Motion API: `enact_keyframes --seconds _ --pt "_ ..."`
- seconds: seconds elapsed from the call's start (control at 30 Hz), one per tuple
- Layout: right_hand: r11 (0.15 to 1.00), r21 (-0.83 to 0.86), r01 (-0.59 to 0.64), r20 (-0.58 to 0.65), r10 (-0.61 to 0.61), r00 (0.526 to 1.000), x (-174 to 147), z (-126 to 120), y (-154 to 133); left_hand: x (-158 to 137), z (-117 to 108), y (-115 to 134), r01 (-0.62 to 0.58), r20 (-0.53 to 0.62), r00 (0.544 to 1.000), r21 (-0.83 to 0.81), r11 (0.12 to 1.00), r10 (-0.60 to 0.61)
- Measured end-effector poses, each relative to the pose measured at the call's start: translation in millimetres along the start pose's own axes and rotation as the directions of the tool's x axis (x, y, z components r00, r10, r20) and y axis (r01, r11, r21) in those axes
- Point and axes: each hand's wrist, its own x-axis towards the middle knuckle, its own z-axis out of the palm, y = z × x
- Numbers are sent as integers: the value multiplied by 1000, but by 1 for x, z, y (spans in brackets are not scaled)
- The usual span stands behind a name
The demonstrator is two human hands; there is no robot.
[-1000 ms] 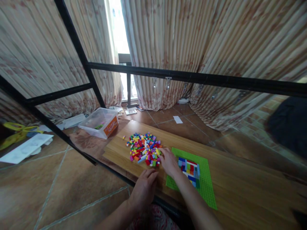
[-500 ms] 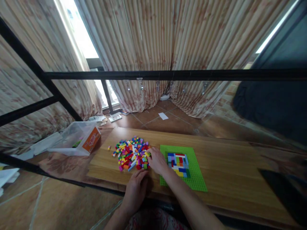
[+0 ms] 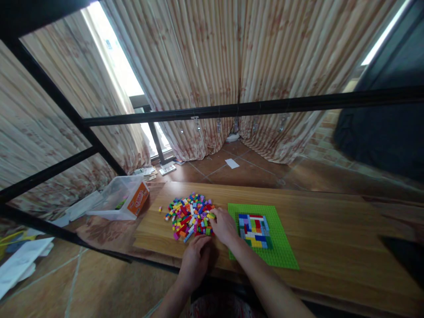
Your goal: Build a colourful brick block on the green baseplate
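Note:
Loose building bricks [image 3: 190,215] of many colours lie heaped on the wooden table. At the heap's right edge is my right hand [image 3: 224,226], its thumb and fingers closed at a small yellow brick [image 3: 211,216]. My left hand [image 3: 196,256] rests at the near edge of the heap with fingers curled together; whatever may be inside them is hidden. To the right of my right hand lies a green baseplate [image 3: 283,243]. A roughly square patch of joined bricks [image 3: 255,230], in blue, red, white, yellow and green, is fixed on it.
A clear plastic box [image 3: 114,214] with an orange label stands left of the wooden table [image 3: 331,234]. A black metal rail [image 3: 225,110] crosses beyond the table, before striped curtains [image 3: 198,53]. A white paper [image 3: 232,163] lies on the tiled floor.
The whole view has shifted and tilted slightly, so the table sits further right and lower. Both hands keep nearly the same places beside the heap.

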Motion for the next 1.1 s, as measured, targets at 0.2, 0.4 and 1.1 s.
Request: enact_keyframes --seconds 0.2,0.4,1.1 --pt "990 126 56 -117 -41 992 -15 -11 -2 8 -2 1 140 -56 986 -220 965 -155" --pt "888 324 326 -353 -206 913 -59 -22 -10 22 -8 29 305 112 936 -726 617 -332" --pt "485 874 15 -131 206 970 -69 -21 -9 29 -12 45 79 -48 994 -353 932 -102"
